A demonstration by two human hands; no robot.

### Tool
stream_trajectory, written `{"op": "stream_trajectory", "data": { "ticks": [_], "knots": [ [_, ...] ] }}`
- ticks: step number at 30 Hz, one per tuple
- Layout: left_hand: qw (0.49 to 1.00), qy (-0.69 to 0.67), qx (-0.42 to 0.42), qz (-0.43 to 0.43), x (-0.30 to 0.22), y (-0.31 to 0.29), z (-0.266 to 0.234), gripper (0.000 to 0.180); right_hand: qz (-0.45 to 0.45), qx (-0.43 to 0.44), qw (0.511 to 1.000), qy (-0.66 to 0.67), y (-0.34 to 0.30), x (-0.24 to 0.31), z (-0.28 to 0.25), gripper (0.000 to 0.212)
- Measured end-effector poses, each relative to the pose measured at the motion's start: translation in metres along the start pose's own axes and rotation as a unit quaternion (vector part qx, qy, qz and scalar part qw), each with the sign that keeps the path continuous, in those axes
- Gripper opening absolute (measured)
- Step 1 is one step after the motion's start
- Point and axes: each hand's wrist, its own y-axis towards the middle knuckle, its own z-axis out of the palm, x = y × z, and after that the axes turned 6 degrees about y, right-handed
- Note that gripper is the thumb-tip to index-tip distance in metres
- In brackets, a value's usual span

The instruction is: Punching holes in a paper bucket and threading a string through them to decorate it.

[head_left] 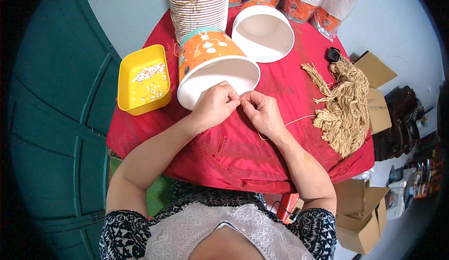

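At the middle of the frame, the left hand (216, 102) and right hand (262, 113) met, fingertips pinched; I couldn't tell what they gripped. A thin cord (299, 119) trailed from beneath the right hand toward a twine bundle (346, 106) at right. Just above, an orange tub (210, 49) lay mouth toward the person, printed with pale figures, any lettering too small to read. A yellow tray (145, 107) of small beads (150, 72) sat upper left.

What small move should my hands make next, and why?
Perhaps steady your left hand while your right hand gently draws in cord: their fingertips meet near the closer orange bucket, and the cord curves slack by the right wrist. What's pinched is too small to tell.
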Motion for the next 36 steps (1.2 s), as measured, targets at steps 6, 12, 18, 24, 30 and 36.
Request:
{"op": "stream_trajectory", "data": {
  "ticks": [6, 12, 18, 24, 30, 36],
  "knots": [
    [0.999, 0.035, 0.007, 0.008, 0.003, 0.0, -0.004, 0.005, -0.024, -0.022, 0.999, -0.001, -0.001, 0.003, 0.001, 0.014],
    [0.999, 0.027, 0.024, 0.002, 0.001, 0.0, -0.007, 0.005, -0.04, -0.04, 0.998, -0.039, -0.001, 0.004, 0.001, 0.013],
    [1.0, 0.011, 0.021, 0.002, 0.0, -0.001, -0.007, 0.006, -0.019, -0.038, 0.994, -0.098, -0.002, 0.007, -0.003, 0.011],
    [0.999, 0.018, 0.011, -0.027, -0.002, 0.0, -0.007, 0.005, -0.023, -0.035, 0.995, -0.086, -0.003, 0.006, -0.004, 0.013],
    [1.0, 0.005, 0.018, -0.018, -0.002, 0.0, -0.007, 0.006, -0.046, -0.028, 0.994, -0.096, -0.006, 0.009, -0.003, 0.015],
    [0.999, -0.032, -0.001, -0.016, 0.006, 0.0, -0.005, 0.003, -0.096, -0.044, 0.984, -0.145, -0.006, 0.006, 0.003, 0.015]
  ]
}}
